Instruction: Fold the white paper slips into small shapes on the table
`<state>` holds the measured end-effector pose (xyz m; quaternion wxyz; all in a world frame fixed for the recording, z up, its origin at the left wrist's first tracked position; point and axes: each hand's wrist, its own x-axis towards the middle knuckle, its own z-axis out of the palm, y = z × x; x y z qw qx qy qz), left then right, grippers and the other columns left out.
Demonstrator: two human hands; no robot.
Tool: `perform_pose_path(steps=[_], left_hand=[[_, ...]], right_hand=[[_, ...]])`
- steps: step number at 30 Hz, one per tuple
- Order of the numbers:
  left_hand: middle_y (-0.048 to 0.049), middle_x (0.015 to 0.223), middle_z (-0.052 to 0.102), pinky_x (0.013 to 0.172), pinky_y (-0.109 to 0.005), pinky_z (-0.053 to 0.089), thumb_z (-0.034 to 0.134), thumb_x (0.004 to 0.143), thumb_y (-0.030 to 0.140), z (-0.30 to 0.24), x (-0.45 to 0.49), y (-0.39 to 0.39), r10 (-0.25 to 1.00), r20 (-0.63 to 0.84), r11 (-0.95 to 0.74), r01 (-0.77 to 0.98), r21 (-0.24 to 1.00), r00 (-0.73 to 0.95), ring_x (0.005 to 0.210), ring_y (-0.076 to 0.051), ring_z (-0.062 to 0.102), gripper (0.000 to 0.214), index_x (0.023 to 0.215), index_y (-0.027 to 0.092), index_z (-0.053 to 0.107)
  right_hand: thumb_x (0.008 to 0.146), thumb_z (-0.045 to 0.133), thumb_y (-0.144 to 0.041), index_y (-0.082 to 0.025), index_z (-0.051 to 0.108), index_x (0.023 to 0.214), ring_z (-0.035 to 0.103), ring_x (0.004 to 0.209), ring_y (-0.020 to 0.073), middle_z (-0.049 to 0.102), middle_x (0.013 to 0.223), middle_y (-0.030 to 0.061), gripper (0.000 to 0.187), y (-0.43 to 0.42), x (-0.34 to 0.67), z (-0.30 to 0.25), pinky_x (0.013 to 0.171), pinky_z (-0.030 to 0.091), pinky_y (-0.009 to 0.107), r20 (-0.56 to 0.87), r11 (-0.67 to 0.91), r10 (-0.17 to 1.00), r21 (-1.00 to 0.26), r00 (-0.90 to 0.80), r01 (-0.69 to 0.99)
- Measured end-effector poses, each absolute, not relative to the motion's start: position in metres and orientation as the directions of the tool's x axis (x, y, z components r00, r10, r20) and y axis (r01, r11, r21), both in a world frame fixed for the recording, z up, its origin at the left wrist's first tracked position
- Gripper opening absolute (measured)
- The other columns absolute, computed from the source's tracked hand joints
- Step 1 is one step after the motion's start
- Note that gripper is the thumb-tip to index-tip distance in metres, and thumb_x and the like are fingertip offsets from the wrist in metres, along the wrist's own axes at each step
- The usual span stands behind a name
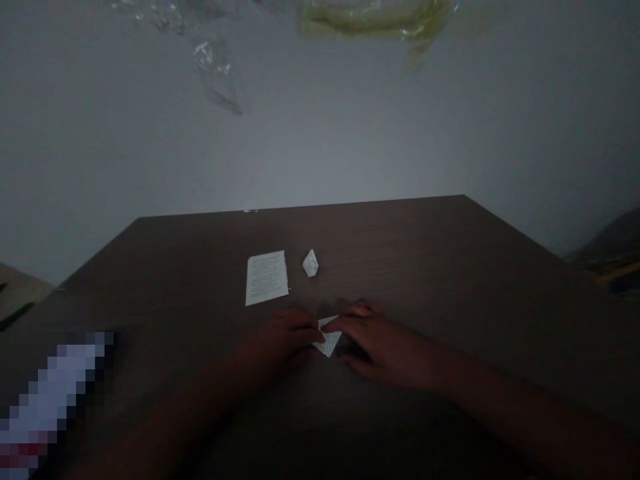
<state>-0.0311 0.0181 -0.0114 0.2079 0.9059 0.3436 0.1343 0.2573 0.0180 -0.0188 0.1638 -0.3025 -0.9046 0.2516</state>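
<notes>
White folded paper triangle (327, 340) on dark wood counter (415, 253) | left grip (285, 337) and right grip (380, 347) narrow, touching its edges, pinch unclear | printed paper sheet (267, 278) and small folded paper piece (311, 263) lie just beyond

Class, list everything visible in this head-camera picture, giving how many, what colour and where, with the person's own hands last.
wall: 1, grey, behind the table
translucent plastic pieces: 2, clear and greenish, top of view
table: 1, dark brown, centre and bottom
printed paper sheet: 1, white, on the table
folded paper piece: 1, white, right of the sheet
folded paper triangle: 1, white, between the hands
pixelated patch: 1, whitish with red, lower left
left hand: 1, shadowed, touching the triangle
right hand: 1, shadowed, touching the triangle
</notes>
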Motion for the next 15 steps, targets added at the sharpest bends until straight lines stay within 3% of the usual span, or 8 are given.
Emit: perform_pose_path(steps=[3,7,11,15], left_hand=[[-0.0054,0.125,0.085,0.105,-0.042,0.061,0.065,0.11,0.011,-0.011,-0.031,0.026,0.575,0.134,-0.783,0.496,0.375,0.807,0.115,-0.029,0.079,0.027,0.123,0.027,0.081],[-0.0053,0.115,0.085,0.099,-0.039,0.06,0.064,0.112,0.009,-0.007,-0.028,0.028,0.478,0.155,-0.87,0.441,0.22,0.865,0.104,-0.026,0.079,0.022,0.112,0.024,0.081],[-0.0037,0.11,0.085,0.1,-0.04,0.057,0.063,0.112,0.009,-0.005,-0.024,0.026,0.459,0.178,-0.886,0.433,0.169,0.87,0.101,-0.026,0.077,0.024,0.107,0.025,0.08],[-0.0031,0.1,0.082,0.092,-0.039,0.056,0.06,0.114,0.009,-0.005,-0.02,0.023,0.461,0.204,-0.887,0.455,0.078,0.864,0.091,-0.025,0.075,0.028,0.098,0.023,0.079]], right_hand=[[0.102,0.078,-0.018,-0.02,0.067,0.152,0.069,0.135,0.0323,0.079,0.14,0.0142,0.052,0.02,0.256,-0.021,0.123,0.047,0.055,0.146,0.683,0.629,-0.573,-0.764,0.453],[0.099,0.087,-0.025,-0.018,0.069,0.146,0.071,0.133,0.0336,0.08,0.141,0.0152,0.051,0.023,0.253,-0.026,0.122,0.047,0.057,0.154,0.696,0.626,-0.552,-0.764,0.459],[0.101,0.087,-0.029,-0.02,0.073,0.135,0.072,0.13,0.0331,0.081,0.138,0.0131,0.037,0.021,0.249,-0.029,0.119,0.047,0.059,0.173,0.744,0.602,-0.476,-0.78,0.469],[0.109,0.078,-0.028,-0.023,0.075,0.121,0.074,0.117,0.0288,0.084,0.121,0.0082,0.013,0.019,0.245,-0.037,0.116,0.048,0.055,0.293,0.816,0.567,-0.326,-0.77,0.477]])
